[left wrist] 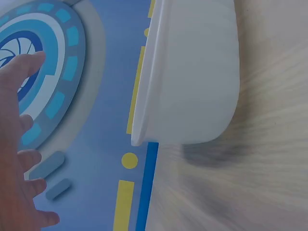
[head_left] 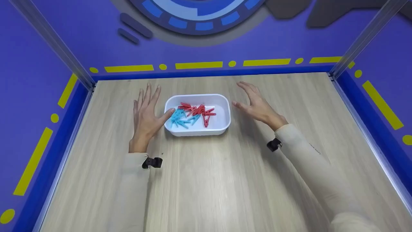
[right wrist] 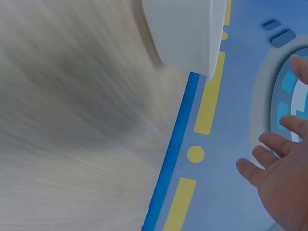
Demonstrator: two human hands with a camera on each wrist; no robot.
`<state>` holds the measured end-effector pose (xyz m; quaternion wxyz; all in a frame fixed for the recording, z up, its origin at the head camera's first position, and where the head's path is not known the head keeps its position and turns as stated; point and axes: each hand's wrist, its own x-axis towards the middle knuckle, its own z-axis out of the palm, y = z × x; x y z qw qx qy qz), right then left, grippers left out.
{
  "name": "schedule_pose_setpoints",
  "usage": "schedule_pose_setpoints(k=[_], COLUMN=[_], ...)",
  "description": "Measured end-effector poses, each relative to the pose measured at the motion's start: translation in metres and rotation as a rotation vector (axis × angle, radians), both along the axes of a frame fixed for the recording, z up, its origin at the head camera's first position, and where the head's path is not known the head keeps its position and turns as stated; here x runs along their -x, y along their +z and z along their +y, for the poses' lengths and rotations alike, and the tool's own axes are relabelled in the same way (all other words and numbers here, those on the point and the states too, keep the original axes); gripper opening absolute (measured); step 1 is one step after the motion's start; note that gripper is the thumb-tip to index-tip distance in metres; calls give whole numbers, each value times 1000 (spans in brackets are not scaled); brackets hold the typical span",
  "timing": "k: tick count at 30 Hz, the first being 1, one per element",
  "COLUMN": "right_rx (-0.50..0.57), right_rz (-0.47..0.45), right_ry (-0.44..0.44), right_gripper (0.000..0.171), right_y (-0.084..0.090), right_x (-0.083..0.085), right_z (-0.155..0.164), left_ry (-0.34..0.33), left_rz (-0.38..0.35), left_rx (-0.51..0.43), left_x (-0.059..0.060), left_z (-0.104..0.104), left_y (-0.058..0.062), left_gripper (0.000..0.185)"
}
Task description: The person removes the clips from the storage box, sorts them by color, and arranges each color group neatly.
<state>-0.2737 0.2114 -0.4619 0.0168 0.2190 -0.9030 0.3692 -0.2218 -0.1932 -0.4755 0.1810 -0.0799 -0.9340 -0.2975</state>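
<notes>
White plastic tub (head_left: 222, 106) sits mid-table on the wooden tabletop (head_left: 225, 180), between both hands. Left hand (head_left: 146, 117), fingers spread and relaxed, has its thumb at the tub's left rim. Right hand (head_left: 257, 104) hovers released just beside the right wall. Red clothespins (head_left: 199, 111) and blue clothespins (head_left: 182, 118) lie jumbled inside.

No readable text, label, brand or number shows in any of the three views. The purple enclosure walls (head_left: 289, 42) carry only painted marks without lettering: a row of yellow dashes and dots (head_left: 199, 65) above the blue base band, and a ring of blue and white segments (head_left: 197, 13) on the back wall. The white plastic rectangular tub (head_left: 223, 111) and the pale wooden tabletop (head_left: 225, 180) bear no print that can be made out.
</notes>
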Motion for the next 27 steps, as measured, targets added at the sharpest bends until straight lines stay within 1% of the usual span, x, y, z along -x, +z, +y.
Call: schedule_pose_setpoints(k=[4,7,11,16,21,27], right_rx=[5,9,31,61,72,41], right_rz=[-2,-15,-54,-96,-113,-125], right_ry=[39,64,92,132,154,185], right_gripper=[77,75,72,66,58,51], right_y=[2,3,-1,-4,-3,-5], right_x=[3,5,7,10,15,19], right_z=[-4,-7,-13,-22,-32,-39], left_ry=[-25,-42,-52,-43,-46,-51], left_rz=[11,6,-18,-53,-57,-82], left_rx=[-112,-175,-236,-317,-376,-498], left_x=[1,3,3,2,4,2], left_z=[-1,0,1,1,3,3], left_y=[-7,-11,-19,-32,-41,-55], left_gripper=[90,89,89,86,86,84])
